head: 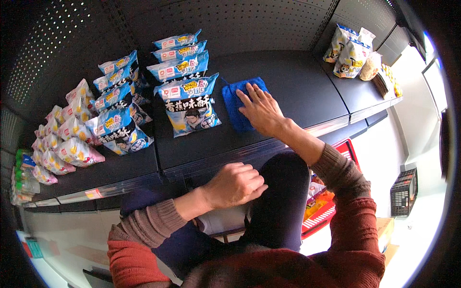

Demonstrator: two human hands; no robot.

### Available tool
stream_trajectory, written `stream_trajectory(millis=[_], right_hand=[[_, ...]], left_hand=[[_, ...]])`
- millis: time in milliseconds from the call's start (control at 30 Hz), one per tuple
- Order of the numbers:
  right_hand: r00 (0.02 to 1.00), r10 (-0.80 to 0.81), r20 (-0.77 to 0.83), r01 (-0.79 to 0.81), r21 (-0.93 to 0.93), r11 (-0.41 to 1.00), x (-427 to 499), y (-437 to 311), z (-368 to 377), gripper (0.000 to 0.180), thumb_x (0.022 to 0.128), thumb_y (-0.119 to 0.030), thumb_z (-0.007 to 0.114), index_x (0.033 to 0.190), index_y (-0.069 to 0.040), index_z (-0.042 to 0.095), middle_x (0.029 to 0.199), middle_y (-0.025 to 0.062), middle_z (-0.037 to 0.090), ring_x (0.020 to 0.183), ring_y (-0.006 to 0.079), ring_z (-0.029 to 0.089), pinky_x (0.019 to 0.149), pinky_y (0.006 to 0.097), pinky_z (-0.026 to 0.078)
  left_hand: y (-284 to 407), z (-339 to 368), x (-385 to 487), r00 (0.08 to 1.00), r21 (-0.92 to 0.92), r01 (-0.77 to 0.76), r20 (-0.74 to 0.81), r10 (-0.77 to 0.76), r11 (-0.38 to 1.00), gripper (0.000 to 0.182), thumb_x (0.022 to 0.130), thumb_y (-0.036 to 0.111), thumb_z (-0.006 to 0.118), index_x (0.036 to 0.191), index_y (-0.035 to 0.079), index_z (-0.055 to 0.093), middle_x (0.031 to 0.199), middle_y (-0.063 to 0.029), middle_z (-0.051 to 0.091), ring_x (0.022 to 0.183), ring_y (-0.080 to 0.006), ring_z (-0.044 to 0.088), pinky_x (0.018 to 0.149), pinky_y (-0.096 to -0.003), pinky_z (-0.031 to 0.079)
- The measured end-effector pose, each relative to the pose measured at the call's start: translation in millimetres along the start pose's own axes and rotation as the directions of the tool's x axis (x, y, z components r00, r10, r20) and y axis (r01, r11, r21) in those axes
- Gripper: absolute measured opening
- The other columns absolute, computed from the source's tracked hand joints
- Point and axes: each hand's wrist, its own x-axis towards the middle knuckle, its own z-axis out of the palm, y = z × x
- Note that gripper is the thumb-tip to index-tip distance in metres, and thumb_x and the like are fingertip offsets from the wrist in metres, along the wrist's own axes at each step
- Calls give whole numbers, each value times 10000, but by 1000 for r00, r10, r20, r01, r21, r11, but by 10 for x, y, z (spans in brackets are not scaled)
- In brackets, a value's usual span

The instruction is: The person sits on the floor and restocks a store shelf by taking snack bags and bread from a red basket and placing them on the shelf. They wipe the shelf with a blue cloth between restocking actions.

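Note:
My right hand point(264, 109) lies flat, fingers spread, on a folded blue cloth point(232, 95) on the black metal shelf point(299, 82). The cloth shows around the fingers, and part of it is hidden under the palm. Just left of it, a column of blue-and-white snack bags point(192, 109) stands upright, one behind another. My left hand point(234, 185) is curled into a loose fist above my lap, in front of the shelf edge. Nothing shows in it, though its palm faces away from view.
More blue snack bags point(119, 127) and rows of white-and-pink bags point(81, 153) stand at left, with green-lidded containers point(27, 180) beyond. Other bagged snacks point(351, 57) stand at far right. A red shopping basket point(318, 217) holding packages sits beside my knee. A perforated back panel point(245, 28) bounds the shelf.

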Motion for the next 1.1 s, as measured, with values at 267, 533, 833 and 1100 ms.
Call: stream_trajectory(millis=[267, 533, 833, 1100], right_hand=[[995, 34, -94, -24, 106, 994, 982, 280, 212, 572, 1075, -395, 400, 1572, -113, 361, 1640, 242, 277, 1531, 418, 236, 1247, 553, 193], [983, 139, -123, -129, 87, 988, 1181, 1177, 289, 527, 1076, -394, 399, 1522, -116, 442, 1592, 184, 383, 1510, 368, 299, 1250, 524, 215], [900, 356, -254, -330, 138, 934, 843, 2513, 394, 500, 1037, -391, 456, 1444, -106, 509, 1458, 163, 525, 1377, 365, 467, 1186, 520, 324], [786, 593, -174, -594, 50, 803, 289, 3348, 453, 592, 1063, -464, 348, 1571, -163, 369, 1641, 197, 313, 1526, 392, 271, 1231, 564, 223]], left_hand=[[-303, -132, 103, 980, 70, 195, 18, -197, 978, 352, 807, 194, 797, 1109, 52, 684, 1140, -92, 635, 1067, -279, 620, 910, -404, 516], [-365, -98, 96, 941, 168, 248, 194, -279, 954, 661, 816, 200, 803, 1413, 55, 559, 1414, -128, 536, 1280, -305, 518, 1055, -419, 449], [-333, -120, 175, 896, 273, 244, 304, -324, 931, 627, 840, 172, 775, 1424, 85, 563, 1432, -119, 517, 1304, -274, 498, 1072, -420, 423], [-316, -121, 159, 899, 257, 264, 285, -333, 930, 720, 774, 158, 814, 1444, 130, 550, 1450, -105, 509, 1292, -285, 510, 1064, -440, 415]])
